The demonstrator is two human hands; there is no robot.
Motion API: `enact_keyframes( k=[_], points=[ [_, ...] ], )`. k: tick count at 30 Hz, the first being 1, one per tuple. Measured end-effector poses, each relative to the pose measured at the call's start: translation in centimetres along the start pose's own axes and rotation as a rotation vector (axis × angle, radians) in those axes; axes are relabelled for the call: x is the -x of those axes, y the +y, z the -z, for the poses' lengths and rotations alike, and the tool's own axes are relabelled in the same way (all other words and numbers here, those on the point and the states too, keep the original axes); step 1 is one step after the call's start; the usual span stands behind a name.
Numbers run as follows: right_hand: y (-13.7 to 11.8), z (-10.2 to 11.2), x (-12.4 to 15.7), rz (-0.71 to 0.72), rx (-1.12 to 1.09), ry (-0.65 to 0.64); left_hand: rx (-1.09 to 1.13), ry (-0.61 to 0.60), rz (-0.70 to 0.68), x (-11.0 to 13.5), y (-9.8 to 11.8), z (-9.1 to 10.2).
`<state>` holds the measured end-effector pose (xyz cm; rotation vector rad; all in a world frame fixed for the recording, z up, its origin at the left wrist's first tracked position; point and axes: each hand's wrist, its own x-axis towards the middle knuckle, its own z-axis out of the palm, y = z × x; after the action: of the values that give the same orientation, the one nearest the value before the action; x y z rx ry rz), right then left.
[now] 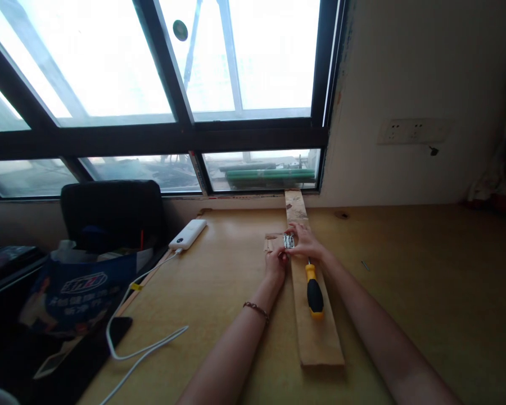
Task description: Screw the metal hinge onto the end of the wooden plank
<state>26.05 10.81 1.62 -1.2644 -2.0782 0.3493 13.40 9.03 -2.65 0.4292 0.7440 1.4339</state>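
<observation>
A small silvery metal piece that looks like a hinge [289, 241] lies where a short wood piece [272, 242] meets a long wooden plank [320, 346]. My right hand [306, 243] arches over the plank, thumb and forefinger closed about the hinge's right side. Just below the hinge, my left hand [276, 264] has its fingertips pinched together; whatever is between them is too small to make out. A yellow and black screwdriver [314, 291] rests on the plank below my right hand, its tip partly hidden by that hand.
On the wooden table [227, 236], a white power bank [188, 234] with a white cable [145, 350] sits to the left. A small screw-like metal piece [365, 265] lies to the right. Beyond the left edge stand a black chair [112, 216] and a blue bag [84, 298].
</observation>
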Motion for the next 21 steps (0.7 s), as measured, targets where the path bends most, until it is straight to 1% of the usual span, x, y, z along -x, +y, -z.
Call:
enact_keyframes(
  k=[3, 5, 7, 8, 9, 10, 11, 13, 14, 15, 16, 17, 19, 21],
  points=[
    [0.2, 0.0, 0.1, -0.006, -0.019, 0.027, 0.014, 0.016, -0.003, 0.2, 0.1, -0.1],
    [0.4, -0.1, 0.1, -0.013, -0.041, 0.030, -0.012, 0.102, -0.037, 1.0, 0.0, 0.2],
    [0.6, -0.3, 0.0, -0.015, -0.059, 0.028, -0.132, 0.233, -0.156, 2.7, -0.1, 0.8],
    [0.7, -0.3, 0.0, -0.015, -0.066, 0.029, -0.236, 0.277, -0.255, 3.8, -0.1, 1.2],
    [0.8, -0.4, 0.0, -0.013, -0.071, 0.033, -0.361, 0.273, -0.374, 5.1, 0.1, 1.5],
    [0.9, -0.4, 0.0, -0.012, -0.074, 0.036, -0.489, 0.201, -0.497, 6.5, 0.5, 1.7],
    [0.9, -0.4, 0.0, -0.010, -0.074, 0.040, -0.624, 0.066, -0.599, 7.8, 1.0, 1.7],
    [0.8, -0.4, 0.0, -0.009, -0.073, 0.039, -0.895, -0.326, -0.704, 9.8, 2.5, 0.9],
    [0.8, -0.4, 0.1, -0.010, -0.072, 0.037, -1.016, -0.545, -0.719, 10.5, 3.4, 0.2],
    [0.7, -0.3, 0.1, -0.010, -0.072, 0.036, -1.108, -0.738, -0.718, 11.0, 4.1, -0.8],
    [0.7, -0.3, 0.1, -0.011, -0.071, 0.037, -1.176, -0.902, -0.711, 11.1, 4.8, -1.8],
    [0.6, -0.3, 0.2, -0.011, -0.069, 0.040, -1.220, -1.015, -0.707, 11.2, 5.3, -2.8],
    [0.6, -0.3, 0.2, -0.015, -0.061, 0.047, -1.294, -1.151, -0.711, 11.2, 5.8, -4.4],
    [0.7, -0.3, 0.2, -0.012, -0.054, 0.049, -1.373, -1.284, -0.763, 11.5, 6.0, -5.2]
  ],
)
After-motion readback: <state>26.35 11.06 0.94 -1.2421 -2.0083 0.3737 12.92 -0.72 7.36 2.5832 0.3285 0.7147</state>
